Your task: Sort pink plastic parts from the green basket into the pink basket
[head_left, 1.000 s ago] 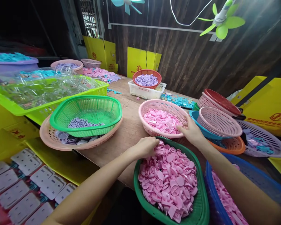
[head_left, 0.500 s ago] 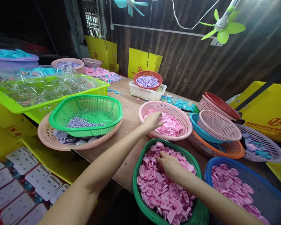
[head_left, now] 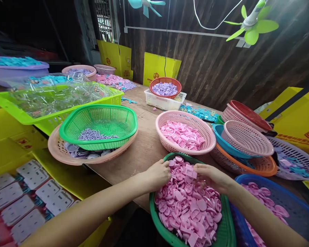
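My left hand (head_left: 158,175) is closed over the left edge of a dark green basket (head_left: 229,219), its fingertips curled; anything inside them is hidden. From the right, my right hand (head_left: 213,176) pinches a pink square plastic piece (head_left: 190,172) above the same basket. Many small pink plastic parts (head_left: 187,209), mostly round, fill this basket. Just behind it stands a light pink basket (head_left: 164,145) heaped with pink rectangular pieces (head_left: 182,135).
A blue basket (head_left: 293,202) of pink parts sits at the right, below stacked baskets (head_left: 247,137). To the left, a bright green basket (head_left: 98,116) holds small purple pieces. Behind it is a lime tray (head_left: 41,121) of clear plastic. Two fans hang above.
My left hand has gone from the light pink basket back to the dark green one. My right hand has risen from among the pink parts with a square piece at its fingertips.
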Motion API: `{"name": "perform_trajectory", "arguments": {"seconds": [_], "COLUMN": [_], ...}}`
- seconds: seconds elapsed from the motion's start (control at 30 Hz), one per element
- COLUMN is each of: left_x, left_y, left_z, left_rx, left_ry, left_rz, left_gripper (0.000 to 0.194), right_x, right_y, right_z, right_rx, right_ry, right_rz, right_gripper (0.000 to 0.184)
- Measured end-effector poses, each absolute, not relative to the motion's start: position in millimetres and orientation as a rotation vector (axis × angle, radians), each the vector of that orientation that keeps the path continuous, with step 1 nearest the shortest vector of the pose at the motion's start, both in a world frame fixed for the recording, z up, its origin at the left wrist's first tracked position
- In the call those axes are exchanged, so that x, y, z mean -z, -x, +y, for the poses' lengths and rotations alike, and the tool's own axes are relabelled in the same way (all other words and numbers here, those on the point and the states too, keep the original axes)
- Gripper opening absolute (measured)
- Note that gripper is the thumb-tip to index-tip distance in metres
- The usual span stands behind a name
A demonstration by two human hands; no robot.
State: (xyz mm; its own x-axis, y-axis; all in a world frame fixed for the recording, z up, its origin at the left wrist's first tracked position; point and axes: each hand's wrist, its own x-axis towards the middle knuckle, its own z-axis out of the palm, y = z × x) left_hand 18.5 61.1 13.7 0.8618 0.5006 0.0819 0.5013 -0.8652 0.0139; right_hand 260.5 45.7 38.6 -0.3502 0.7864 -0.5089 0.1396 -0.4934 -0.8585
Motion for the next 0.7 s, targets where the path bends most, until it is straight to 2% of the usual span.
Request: {"name": "perform_trajectory", "arguments": {"seconds": [0.1,0.23,0.3,0.47,0.57,0.63,0.7], "left_x": [-4,-13,-26,-60,-67,-66,-62], "left_y": [-29,-33,-29,-26,-39,-51,-61], "left_z": [65,69,72,107,135,144,144], "left_rx": [0.124,0.15,0.28,1.103,1.58,1.764,1.864], "left_ry": [2.968,2.975,2.985,3.063,3.123,3.184,3.271], "left_rz": [-0.808,-0.871,-1.057,-1.502,-1.704,-1.792,-1.85], "left_gripper": [0.012,0.01,0.011,0.023,0.028,0.031,0.035], "right_x": [-55,-87,-93,-60,-34,-20,-9], "right_y": [-262,-263,-262,-236,-209,-190,-174], "right_z": [63,93,99,78,53,38,27], "right_rx": [-1.887,-1.53,-1.31,-0.895,-0.796,-0.795,-0.739], "right_ry": [1.357,1.19,1.274,1.417,1.365,1.322,1.297], "right_rz": [-1.06,-1.029,-1.198,-1.902,-2.12,-2.208,-2.333], "right_gripper": [0.009,0.012,0.017,0.017,0.018,0.014,0.02]}}
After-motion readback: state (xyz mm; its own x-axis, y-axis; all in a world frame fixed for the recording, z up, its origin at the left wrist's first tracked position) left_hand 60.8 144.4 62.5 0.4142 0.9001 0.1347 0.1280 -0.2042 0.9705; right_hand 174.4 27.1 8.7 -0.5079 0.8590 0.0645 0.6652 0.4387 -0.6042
